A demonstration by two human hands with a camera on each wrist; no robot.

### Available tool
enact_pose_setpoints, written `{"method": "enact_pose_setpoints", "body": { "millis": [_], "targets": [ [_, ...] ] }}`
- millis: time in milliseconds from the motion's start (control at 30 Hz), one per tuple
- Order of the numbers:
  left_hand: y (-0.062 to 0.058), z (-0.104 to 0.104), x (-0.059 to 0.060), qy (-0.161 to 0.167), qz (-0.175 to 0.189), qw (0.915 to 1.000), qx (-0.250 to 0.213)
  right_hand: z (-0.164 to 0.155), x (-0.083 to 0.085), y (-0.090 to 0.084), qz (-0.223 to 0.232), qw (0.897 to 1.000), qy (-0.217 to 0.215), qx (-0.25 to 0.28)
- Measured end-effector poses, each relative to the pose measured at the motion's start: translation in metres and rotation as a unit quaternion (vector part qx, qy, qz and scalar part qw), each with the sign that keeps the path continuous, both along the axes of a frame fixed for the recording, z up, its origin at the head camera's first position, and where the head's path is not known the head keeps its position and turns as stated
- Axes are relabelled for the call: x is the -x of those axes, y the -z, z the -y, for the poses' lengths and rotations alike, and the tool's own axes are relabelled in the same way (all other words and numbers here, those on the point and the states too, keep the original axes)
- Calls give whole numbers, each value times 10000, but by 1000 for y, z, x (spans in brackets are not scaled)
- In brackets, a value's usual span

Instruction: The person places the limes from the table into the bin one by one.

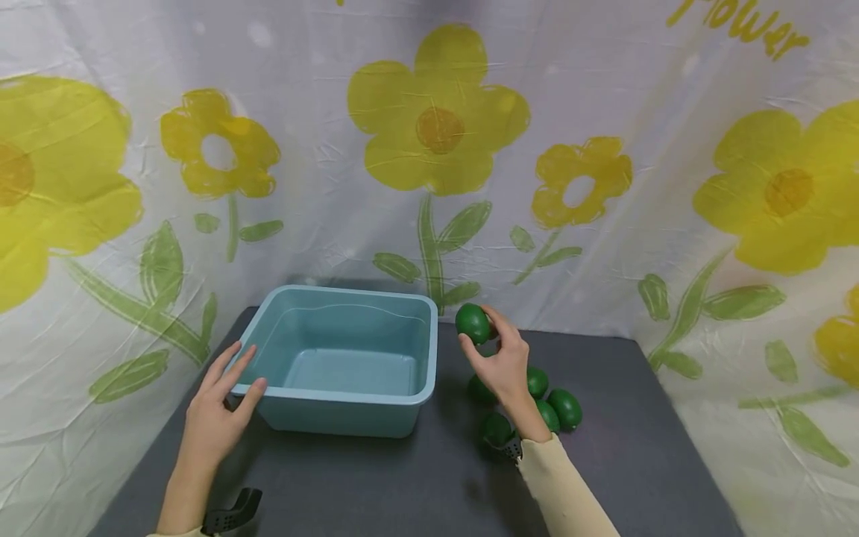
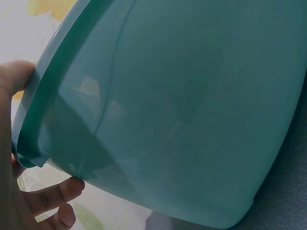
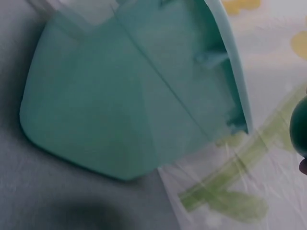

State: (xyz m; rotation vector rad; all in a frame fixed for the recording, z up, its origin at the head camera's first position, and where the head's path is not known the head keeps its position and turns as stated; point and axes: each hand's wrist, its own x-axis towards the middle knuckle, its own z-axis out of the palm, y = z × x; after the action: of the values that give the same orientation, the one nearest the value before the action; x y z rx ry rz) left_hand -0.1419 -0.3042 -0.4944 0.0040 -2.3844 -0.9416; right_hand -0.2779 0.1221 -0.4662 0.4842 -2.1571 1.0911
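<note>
Now right hand (image 1: 503, 365) pinching glossy green oval lime (image 1: 473, 323), left hand (image 1: 218, 410) relaxed on teal tub (image 1: 349, 403)

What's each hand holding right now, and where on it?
The right hand pinches a green lime by its sides with its fingertips. The left hand holds nothing; it rests on the blue tub at its near-left rim corner.

The plastic basin (image 1: 349, 358) is light blue-green, the same tone inside and outside, with a slightly paler rim. The round fruit (image 1: 473, 323) in the right hand (image 1: 503, 365) is dark glossy green, and the other fruits (image 1: 566, 408) on the table have this same green. The table (image 1: 637, 462) is dark grey. The cloth backdrop (image 1: 604, 89) is white with big yellow flowers, orange centres, and olive green stems and leaves. The sleeve (image 1: 564, 492) is pale beige
</note>
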Motion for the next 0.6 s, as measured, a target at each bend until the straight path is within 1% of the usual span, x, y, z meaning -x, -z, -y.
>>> {"method": "enact_pose_setpoints", "body": {
  "millis": [67,200,367,500,600],
  "targets": [
    [1,0,0,-6,8,10000,-9,7,2,-3,-7,9999,-105,-25],
    [1,-2,2,34,-2,10000,13,15,5,-7,-23,9998,-181,-59],
    [0,-4,5,13,-40,9999,92,20,9,-7,15,9996,-247,-103],
    [-2,-3,2,-40,39,9999,88,26,9,-4,80,9990,-429,-114],
    [-2,-1,0,-48,99,9999,111,30,9,-3,91,9985,-529,-103]
  ]
}}
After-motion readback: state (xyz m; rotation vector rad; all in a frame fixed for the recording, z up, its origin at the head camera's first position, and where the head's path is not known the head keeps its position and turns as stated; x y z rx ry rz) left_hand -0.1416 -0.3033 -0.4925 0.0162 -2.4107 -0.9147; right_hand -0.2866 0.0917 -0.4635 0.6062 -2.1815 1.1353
